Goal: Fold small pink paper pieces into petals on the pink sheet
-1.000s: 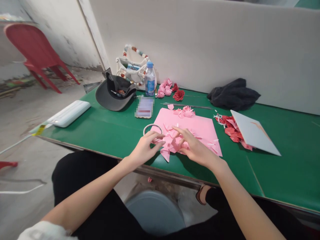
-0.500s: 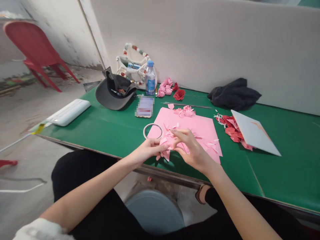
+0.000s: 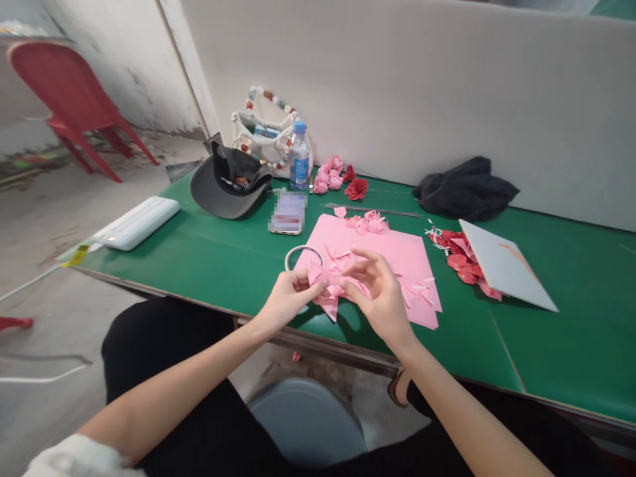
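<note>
My left hand [image 3: 287, 297] is closed on a folded pink paper piece [image 3: 315, 271], pinching it between thumb and fingers above the table's front part. Just right of it is my right hand [image 3: 378, 291], its fingers curved and spread, the thumb tip close to the pink paper; whether it touches is hard to see. Beneath both hands lie pink paper sheets [image 3: 400, 248] strewn with cut pink pieces [image 3: 417, 290], several with white strips on them. A roll of tape [image 3: 291, 257] stands partly hidden behind my left hand.
On the green table [image 3: 223, 265] are a phone [image 3: 287, 213], a cap [image 3: 228, 189], a water bottle [image 3: 299, 159], a beaded bag [image 3: 258, 132], pink paper flowers [image 3: 328, 175], a red paper rose [image 3: 356, 189], red pieces [image 3: 464, 265] under a white board [image 3: 507, 265], and black cloth [image 3: 467, 189].
My right hand has drawn back slightly, its index finger lifting and its fingers spreading. My left hand has shifted a little left and raised the pink piece towards the tape roll.
</note>
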Demonstrator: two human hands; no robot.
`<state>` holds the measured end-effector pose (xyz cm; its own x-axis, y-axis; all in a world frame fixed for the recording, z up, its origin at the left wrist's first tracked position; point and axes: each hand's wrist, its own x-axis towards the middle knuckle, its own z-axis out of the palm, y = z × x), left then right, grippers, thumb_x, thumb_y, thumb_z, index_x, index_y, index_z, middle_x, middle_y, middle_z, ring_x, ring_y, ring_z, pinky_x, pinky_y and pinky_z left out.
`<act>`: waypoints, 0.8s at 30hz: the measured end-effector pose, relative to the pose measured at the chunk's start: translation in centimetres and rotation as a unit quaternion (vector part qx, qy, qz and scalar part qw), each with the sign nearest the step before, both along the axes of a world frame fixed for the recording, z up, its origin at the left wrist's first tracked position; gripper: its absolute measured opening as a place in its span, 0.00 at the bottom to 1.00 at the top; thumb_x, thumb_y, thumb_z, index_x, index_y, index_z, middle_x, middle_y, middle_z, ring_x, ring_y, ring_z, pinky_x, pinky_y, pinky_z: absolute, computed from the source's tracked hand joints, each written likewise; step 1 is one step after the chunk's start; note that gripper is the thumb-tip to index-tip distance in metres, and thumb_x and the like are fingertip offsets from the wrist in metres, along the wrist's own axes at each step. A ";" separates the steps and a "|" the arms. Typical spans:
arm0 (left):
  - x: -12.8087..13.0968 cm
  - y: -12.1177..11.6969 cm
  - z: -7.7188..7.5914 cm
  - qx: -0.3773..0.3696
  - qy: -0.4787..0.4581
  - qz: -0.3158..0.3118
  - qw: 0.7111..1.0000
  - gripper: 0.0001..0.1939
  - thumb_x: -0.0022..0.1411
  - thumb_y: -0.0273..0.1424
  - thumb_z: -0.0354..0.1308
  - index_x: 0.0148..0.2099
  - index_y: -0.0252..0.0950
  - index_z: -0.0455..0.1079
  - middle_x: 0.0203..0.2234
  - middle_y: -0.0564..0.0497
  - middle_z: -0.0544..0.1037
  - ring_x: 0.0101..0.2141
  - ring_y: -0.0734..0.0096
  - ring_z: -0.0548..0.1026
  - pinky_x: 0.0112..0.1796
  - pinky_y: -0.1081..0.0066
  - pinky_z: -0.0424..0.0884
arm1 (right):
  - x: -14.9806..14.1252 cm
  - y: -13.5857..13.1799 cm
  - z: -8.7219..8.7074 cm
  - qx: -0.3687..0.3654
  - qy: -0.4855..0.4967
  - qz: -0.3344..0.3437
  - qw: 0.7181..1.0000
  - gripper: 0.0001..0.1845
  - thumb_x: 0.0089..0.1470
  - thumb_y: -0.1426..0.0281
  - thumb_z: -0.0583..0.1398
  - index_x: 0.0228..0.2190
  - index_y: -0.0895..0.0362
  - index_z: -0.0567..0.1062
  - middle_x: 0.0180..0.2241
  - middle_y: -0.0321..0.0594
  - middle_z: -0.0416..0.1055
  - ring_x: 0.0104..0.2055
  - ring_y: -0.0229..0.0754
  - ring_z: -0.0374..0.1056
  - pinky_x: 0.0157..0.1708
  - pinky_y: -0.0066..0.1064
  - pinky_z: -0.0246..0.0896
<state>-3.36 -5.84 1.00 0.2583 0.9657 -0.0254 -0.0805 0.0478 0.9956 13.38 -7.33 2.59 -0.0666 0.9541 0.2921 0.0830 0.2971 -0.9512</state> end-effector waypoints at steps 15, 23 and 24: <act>0.1 -0.2 0.0 0.003 -0.004 -0.015 1.000 0.14 0.53 0.38 0.64 0.30 0.29 0.76 0.26 0.46 0.80 0.26 0.70 0.76 0.32 0.72 0.72 | 0.0 0.3 -0.4 -0.177 0.117 0.007 0.977 0.24 0.42 0.69 0.68 0.41 0.54 0.67 0.29 0.31 0.72 0.33 0.36 0.71 0.38 0.31 0.68; 0.2 -0.5 0.1 0.001 -0.015 -0.025 1.000 0.13 0.55 0.37 0.62 0.32 0.30 0.76 0.27 0.46 0.80 0.28 0.69 0.77 0.34 0.71 0.72 | -0.4 0.2 -1.0 -0.147 0.119 -0.011 0.982 0.21 0.43 0.69 0.67 0.39 0.54 0.67 0.28 0.31 0.71 0.33 0.36 0.70 0.36 0.29 0.69; 0.2 -0.5 0.0 0.002 -0.016 -0.025 1.000 0.13 0.55 0.37 0.63 0.32 0.30 0.76 0.27 0.47 0.80 0.28 0.69 0.77 0.33 0.71 0.72 | -0.5 0.2 -1.1 -0.139 0.114 -0.012 0.984 0.20 0.43 0.69 0.67 0.39 0.54 0.67 0.28 0.32 0.71 0.33 0.36 0.70 0.36 0.29 0.69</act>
<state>-3.14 -6.33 1.02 0.3065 0.9518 -0.0128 -0.1092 0.0485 0.9928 12.91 -7.15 1.46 -0.0056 0.9997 0.0243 -0.1372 0.0233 -0.9903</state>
